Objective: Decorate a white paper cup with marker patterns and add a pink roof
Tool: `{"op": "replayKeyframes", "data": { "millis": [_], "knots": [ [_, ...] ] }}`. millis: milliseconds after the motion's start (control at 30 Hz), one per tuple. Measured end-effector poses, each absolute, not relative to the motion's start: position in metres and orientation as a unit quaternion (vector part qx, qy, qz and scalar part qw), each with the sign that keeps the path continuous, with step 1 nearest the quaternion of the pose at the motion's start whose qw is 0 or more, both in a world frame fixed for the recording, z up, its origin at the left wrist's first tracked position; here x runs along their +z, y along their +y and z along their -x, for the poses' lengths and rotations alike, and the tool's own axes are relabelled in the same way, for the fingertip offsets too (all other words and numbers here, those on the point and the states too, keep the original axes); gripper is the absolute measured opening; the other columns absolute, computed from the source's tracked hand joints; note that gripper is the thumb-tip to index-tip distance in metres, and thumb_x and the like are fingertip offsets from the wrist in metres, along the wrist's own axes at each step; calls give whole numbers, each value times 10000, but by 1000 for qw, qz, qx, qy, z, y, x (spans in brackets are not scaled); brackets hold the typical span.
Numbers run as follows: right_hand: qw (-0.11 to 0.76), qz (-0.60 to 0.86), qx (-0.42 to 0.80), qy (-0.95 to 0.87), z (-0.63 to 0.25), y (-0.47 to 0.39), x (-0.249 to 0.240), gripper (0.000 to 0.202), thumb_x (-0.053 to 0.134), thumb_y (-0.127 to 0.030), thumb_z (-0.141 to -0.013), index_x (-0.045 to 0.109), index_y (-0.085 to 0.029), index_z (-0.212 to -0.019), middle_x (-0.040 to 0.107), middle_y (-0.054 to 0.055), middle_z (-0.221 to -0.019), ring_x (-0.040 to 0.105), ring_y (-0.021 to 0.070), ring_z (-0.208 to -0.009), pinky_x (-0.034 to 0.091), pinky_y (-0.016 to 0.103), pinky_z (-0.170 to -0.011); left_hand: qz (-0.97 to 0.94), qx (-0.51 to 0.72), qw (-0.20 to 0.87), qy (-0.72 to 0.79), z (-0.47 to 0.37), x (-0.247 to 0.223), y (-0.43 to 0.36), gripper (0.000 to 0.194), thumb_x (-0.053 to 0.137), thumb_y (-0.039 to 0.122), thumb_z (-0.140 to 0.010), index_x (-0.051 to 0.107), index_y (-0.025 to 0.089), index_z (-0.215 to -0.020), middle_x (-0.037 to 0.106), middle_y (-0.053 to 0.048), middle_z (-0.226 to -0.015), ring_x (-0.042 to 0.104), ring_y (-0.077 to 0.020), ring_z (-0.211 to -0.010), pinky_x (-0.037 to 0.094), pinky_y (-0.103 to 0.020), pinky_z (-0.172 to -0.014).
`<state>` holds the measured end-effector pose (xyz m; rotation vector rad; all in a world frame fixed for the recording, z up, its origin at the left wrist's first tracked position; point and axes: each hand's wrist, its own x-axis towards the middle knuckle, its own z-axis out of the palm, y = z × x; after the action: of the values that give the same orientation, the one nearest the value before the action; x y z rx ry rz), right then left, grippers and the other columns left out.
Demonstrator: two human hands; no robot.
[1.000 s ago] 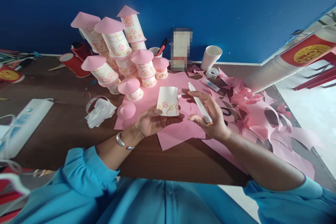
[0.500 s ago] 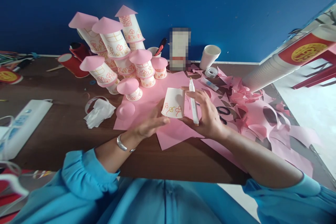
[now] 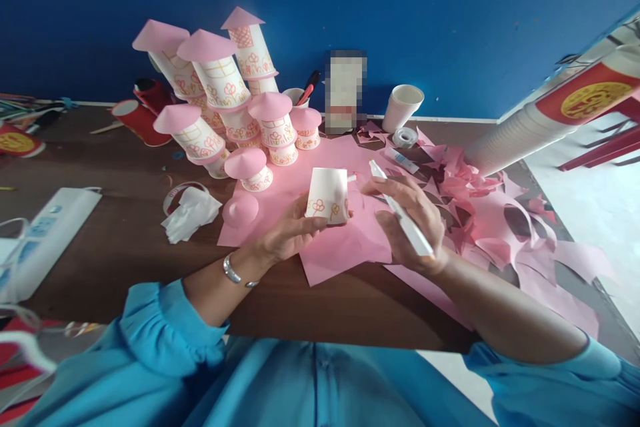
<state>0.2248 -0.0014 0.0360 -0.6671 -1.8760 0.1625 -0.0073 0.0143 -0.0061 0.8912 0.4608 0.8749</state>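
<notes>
My left hand [image 3: 290, 233] is closed around the lower part of a white paper cup [image 3: 326, 188], held upside down with its wide rim at the bottom. Red and yellow flowers are drawn around the cup near that rim. To its right, my right hand [image 3: 427, 217] grips a white marker [image 3: 407, 225] that slants up and left, its tip apart from the cup. Pink paper [image 3: 330, 260] lies beneath both hands. Decorated cup towers [image 3: 220, 83] with pink cone roofs stand behind and left, and a loose pink paper cone [image 3: 240, 211] sits near my left wrist.
Pink paper scraps [image 3: 500, 220] spread over the right side. A long stack of cups [image 3: 505, 137] leans there, near a tape roll [image 3: 405, 138] and a white cup [image 3: 403, 107]. Crumpled tissue [image 3: 191, 213] and a power strip [image 3: 47, 240] are on the left.
My right hand has moved right, away from the cup, and the marker has tipped from near upright to a slant. The cup has turned a little in my left hand, whose thumb now presses its rim.
</notes>
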Motion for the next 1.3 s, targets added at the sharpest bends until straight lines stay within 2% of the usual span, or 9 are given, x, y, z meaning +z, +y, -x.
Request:
{"op": "replayKeyframes", "data": {
  "millis": [67, 133, 233, 300, 600, 867, 1167, 1300],
  "knots": [
    [549, 292, 73, -780, -226, -5, 42, 367, 570, -348, -1113, 676, -253, -1452, 777, 104, -1063, 756, 248, -917, 662, 422, -754, -392, 398, 801, 215, 8, -5, 14, 466, 937, 368, -818, 789, 227, -1236, 822, -73, -1179, 782, -255, -1121, 602, -389, -1057],
    [540, 290, 91, -785, -226, -8, 48, 294, 586, -289, -1094, 739, -246, -1341, 784, 85, -998, 745, 224, -836, 649, 388, -694, -387, 394, 804, 220, 8, -4, 14, 471, 937, 368, -818, 795, 223, -1244, 823, -75, -1204, 779, -260, -1150, 605, -389, -1069],
    [534, 274, 120, -791, -223, -12, 54, 219, 669, -158, -1004, 749, -222, -1198, 791, 53, -915, 756, 198, -770, 640, 341, -659, -399, 395, 796, 228, 6, -1, 14, 446, 933, 334, -819, 800, 212, -1226, 825, -70, -1200, 768, -266, -1179, 598, -402, -1089],
    [527, 276, 124, -794, -221, -14, 55, 224, 710, -124, -957, 723, -218, -1160, 783, 43, -890, 765, 193, -763, 641, 324, -657, -405, 395, 792, 230, 5, 0, 15, 441, 933, 310, -814, 795, 212, -1221, 824, -64, -1199, 762, -272, -1190, 589, -420, -1107],
    [500, 269, 88, -819, -219, -16, 51, 370, 686, -76, -913, 655, -270, -1226, 781, 33, -909, 786, 207, -783, 651, 321, -660, -409, 396, 788, 233, 9, -10, 15, 415, 907, 301, -844, 785, 201, -1228, 821, -67, -1169, 772, -263, -1134, 603, -399, -1057],
    [496, 279, 69, -819, -218, -15, 48, 275, 683, -94, -936, 648, -246, -1163, 780, 43, -909, 784, 190, -778, 648, 304, -653, -406, 396, 793, 224, 9, -10, 14, 465, 904, 318, -844, 759, 209, -1272, 820, -72, -1163, 779, -273, -1117, 593, -420, -1076],
    [514, 285, 49, -808, -217, -12, 47, 294, 693, -78, -919, 658, -252, -1153, 771, 38, -893, 781, 200, -757, 649, 310, -650, -414, 397, 792, 209, 5, -1, 14, 533, 878, 369, -858, 729, 211, -1345, 800, -103, -1249, 758, -328, -1200, 575, -507, -1129],
    [518, 287, 47, -805, -217, -12, 46, 297, 689, -63, -909, 654, -247, -1139, 753, 37, -874, 767, 195, -748, 650, 307, -646, -404, 407, 791, 215, 5, 0, 13, 484, 878, 360, -851, 754, 200, -1290, 813, -99, -1191, 763, -333, -1192, 582, -521, -1130]
  ]
}}
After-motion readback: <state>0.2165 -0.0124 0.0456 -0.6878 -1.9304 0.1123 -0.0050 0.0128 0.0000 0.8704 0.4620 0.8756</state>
